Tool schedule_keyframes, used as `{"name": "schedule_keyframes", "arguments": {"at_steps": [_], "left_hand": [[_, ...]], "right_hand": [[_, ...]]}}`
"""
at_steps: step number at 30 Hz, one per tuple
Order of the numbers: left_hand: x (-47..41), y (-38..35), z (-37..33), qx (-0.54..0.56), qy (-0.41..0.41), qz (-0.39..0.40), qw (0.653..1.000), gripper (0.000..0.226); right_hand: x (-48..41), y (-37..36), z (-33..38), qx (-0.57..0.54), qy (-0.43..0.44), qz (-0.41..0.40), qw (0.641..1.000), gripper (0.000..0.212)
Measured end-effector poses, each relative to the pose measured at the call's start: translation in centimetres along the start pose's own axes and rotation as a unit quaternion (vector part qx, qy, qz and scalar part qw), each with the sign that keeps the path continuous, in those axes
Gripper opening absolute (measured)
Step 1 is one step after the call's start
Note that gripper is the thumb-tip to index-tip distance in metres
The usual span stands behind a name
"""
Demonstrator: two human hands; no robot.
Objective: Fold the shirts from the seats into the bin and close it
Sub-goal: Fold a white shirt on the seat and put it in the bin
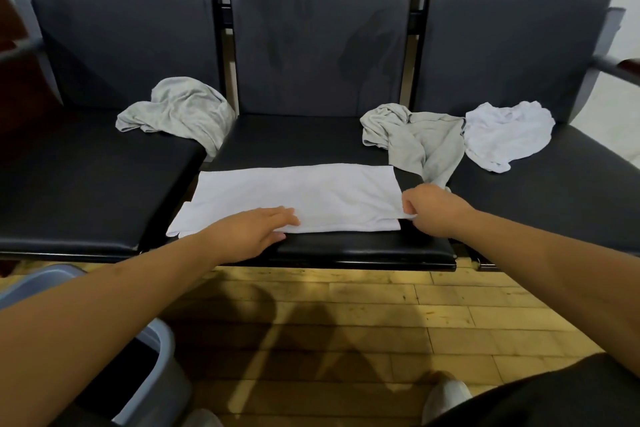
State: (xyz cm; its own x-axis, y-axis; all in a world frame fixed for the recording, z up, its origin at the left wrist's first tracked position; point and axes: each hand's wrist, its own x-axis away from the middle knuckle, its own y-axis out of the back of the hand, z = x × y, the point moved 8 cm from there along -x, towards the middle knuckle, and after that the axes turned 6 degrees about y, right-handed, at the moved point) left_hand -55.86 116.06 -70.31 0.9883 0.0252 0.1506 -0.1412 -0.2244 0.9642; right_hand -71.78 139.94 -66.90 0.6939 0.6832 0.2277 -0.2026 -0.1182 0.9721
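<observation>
Four shirts lie on three black seats (363, 246): left grey shirt (180, 113), right grey shirt (415, 139), crumpled white shirt (505, 132) far right, folded white shirt (298, 194) near, in the middle. One bin (162, 350) stands near left on the wooden floor (346, 305). The left hand (256, 229) lies flat on the folded white shirt's near edge; the right hand (433, 211) pinches its right corner.

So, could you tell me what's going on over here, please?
A person is folding a white shirt on the middle seat: the left hand lies flat on its near edge, the right hand pinches its right end. Unfolded, a grey shirt lies on the left, a second grey shirt and a crumpled white shirt on the right. The bin stands nearby.
</observation>
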Motion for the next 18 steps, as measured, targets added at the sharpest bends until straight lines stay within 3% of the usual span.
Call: {"name": "schedule_keyframes", "arguments": {"at_steps": [3,7,10,13,16,18], "left_hand": [[0.0,0.1,0.5,-0.048,0.024,-0.014,0.998,0.046],[-0.1,0.1,0.9,-0.109,0.031,-0.021,0.993,0.056],[-0.3,0.0,1.2,-0.119,0.031,-0.01,0.992,0.065],[-0.2,0.5,1.5,-0.117,0.04,-0.009,0.992,0.067],[0.3,1.1,2.2,-0.072,0.053,-0.004,0.996,0.047],[0.8,2.4,3.3,0.041,0.078,-0.044,0.995,0.034]], "right_hand": [[-0.1,0.4,0.0,0.025,-0.015,0.02,0.999,0.024],[-1.5,1.2,3.5,-0.084,0.038,-0.111,0.99,0.042],[-2.2,-1.6,6.3,-0.083,0.095,-0.043,0.991,0.062],[-1.6,-4.1,6.1,-0.014,0.125,0.031,0.992,0.063],[-0.8,-4.6,4.8,-0.023,0.115,0.042,0.992,0.063],[-0.7,-4.1,4.7,-0.053,0.1,0.043,0.993,0.062]]}}
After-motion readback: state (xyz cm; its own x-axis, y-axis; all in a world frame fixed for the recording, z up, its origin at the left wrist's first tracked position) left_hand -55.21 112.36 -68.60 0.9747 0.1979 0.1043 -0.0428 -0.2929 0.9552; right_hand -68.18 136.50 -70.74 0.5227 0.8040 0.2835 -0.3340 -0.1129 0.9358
